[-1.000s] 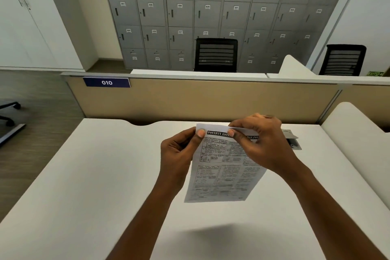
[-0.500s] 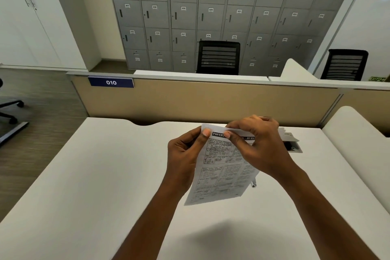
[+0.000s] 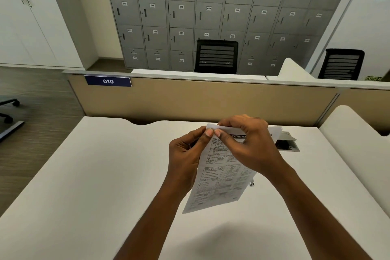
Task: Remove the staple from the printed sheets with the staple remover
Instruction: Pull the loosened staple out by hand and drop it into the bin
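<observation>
White table (image 3: pixel 84 175) spreads below; above it the left hand (image 3: pixel 185 154) pinches the top-left corner of the printed sheets (image 3: pixel 219 188), and the right hand (image 3: pixel 253 148) pinches the top edge beside it, thumb tips touching. Fingers (image 3: pixel 219 134) cover that corner, so the staple cannot be seen; a small shiny object (image 3: pixel 251 183) peeks past the sheets' right edge, unidentifiable.

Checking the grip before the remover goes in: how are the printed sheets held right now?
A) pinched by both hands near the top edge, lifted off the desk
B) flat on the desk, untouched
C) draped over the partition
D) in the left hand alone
A: the left hand and the right hand both pinch the printed sheets near the top edge, thumbs close together, and the lower edge hangs above the desk.
</observation>
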Tool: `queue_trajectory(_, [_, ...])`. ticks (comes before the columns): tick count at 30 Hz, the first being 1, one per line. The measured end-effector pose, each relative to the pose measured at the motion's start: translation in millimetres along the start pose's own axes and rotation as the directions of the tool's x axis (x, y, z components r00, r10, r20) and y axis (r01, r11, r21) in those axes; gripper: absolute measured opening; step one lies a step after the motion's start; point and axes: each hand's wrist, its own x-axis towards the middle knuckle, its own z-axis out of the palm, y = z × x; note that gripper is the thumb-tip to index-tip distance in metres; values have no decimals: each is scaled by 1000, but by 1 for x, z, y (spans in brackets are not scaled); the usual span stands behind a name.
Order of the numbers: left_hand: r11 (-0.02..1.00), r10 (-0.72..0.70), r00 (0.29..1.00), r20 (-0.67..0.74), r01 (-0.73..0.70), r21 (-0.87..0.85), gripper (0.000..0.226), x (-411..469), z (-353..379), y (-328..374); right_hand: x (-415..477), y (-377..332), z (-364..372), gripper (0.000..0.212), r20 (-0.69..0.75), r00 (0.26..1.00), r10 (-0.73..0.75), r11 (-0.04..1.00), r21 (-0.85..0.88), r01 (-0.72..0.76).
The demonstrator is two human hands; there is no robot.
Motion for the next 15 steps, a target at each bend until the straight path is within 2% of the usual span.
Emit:
queue_trajectory(4, [1000,20,1000,-5,-20,8,28,0,-1,1,1,0,0,13,32,999,20,999,39,-21])
queue_trajectory(11, [1000,-2,1000,-21,2,8,40,3,-4,0,0,-1,-1,8,29,999,28,996,83,-31])
queue_trajectory(15, [999,-37,999,-6,37,-24,29,4,-5,1,0,2,-1,7,57,998,29,995,90,-34])
